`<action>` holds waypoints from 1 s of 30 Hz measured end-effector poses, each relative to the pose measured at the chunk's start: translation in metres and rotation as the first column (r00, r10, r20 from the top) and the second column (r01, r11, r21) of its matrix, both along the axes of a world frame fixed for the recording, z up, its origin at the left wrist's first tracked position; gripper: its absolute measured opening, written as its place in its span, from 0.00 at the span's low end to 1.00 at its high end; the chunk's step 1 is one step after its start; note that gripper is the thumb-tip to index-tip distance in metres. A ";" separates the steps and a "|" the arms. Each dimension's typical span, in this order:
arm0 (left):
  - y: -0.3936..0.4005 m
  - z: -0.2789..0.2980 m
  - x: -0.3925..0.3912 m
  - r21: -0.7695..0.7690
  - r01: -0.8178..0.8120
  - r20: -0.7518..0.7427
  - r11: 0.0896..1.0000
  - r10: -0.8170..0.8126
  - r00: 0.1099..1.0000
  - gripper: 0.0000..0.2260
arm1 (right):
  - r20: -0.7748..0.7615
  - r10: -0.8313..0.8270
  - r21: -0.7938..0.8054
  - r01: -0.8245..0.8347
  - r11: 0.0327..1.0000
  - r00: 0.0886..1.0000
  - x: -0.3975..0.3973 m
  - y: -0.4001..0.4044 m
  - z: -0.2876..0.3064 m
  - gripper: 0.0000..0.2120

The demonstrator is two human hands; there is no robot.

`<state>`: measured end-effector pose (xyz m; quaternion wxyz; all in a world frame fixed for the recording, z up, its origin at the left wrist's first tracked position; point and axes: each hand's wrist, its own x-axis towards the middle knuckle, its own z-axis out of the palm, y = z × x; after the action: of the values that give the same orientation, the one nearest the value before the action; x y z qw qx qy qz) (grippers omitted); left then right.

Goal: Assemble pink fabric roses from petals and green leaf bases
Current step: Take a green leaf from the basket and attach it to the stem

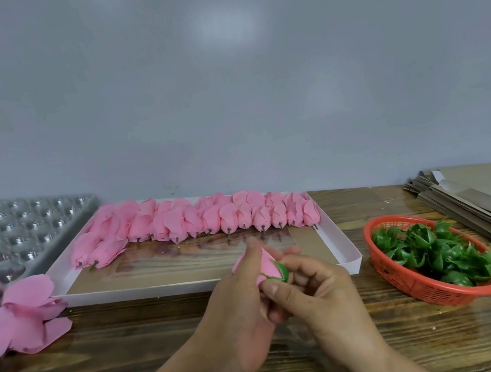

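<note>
Both your hands are meeting over the dark wooden table [135, 352]: your left hand [239, 306] is wrapping its fingers round a pink fabric rose bud [269, 267], and your right hand [312, 290] is pinching a green plastic leaf base [282, 270] against the bud's end. Behind, a white shallow tray [345, 246] is holding rows of pink petal buds [198, 219]; right, a red plastic basket [429, 289] is carrying green leaf bases [436, 249].
</note>
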<state>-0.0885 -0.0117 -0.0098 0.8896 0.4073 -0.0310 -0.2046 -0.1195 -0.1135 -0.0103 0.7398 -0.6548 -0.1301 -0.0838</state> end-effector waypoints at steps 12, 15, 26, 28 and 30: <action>0.005 0.016 0.000 -0.169 -0.005 -0.188 0.986 -0.027 0.982 0.28 | 0.256 -0.150 -0.285 0.223 0.932 0.955 0.007 -0.012 -0.008 0.22; 0.005 0.015 0.000 -0.184 0.012 -0.211 0.983 -0.051 0.976 0.29 | 0.441 -0.191 -0.427 0.392 0.815 0.877 0.008 -0.010 -0.013 0.16; 0.002 0.017 -0.010 -0.144 0.064 -0.154 0.987 -0.087 0.984 0.23 | 0.766 -0.215 -0.333 0.660 0.673 0.605 0.008 -0.005 -0.013 0.10; 0.001 0.018 -0.010 -0.176 0.083 -0.148 0.981 -0.110 0.983 0.27 | 0.806 -0.203 -0.336 0.711 0.617 0.557 0.006 -0.005 -0.010 0.12; 0.001 0.017 -0.009 -0.197 0.089 -0.159 0.976 -0.122 0.980 0.29 | 0.811 -0.202 -0.364 0.744 0.560 0.549 0.005 -0.006 -0.009 0.16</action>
<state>-0.0976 -0.0105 0.0070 0.9113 0.3000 0.0043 -0.2819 -0.1145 -0.1196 -0.0190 0.2808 -0.8014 -0.2167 -0.4816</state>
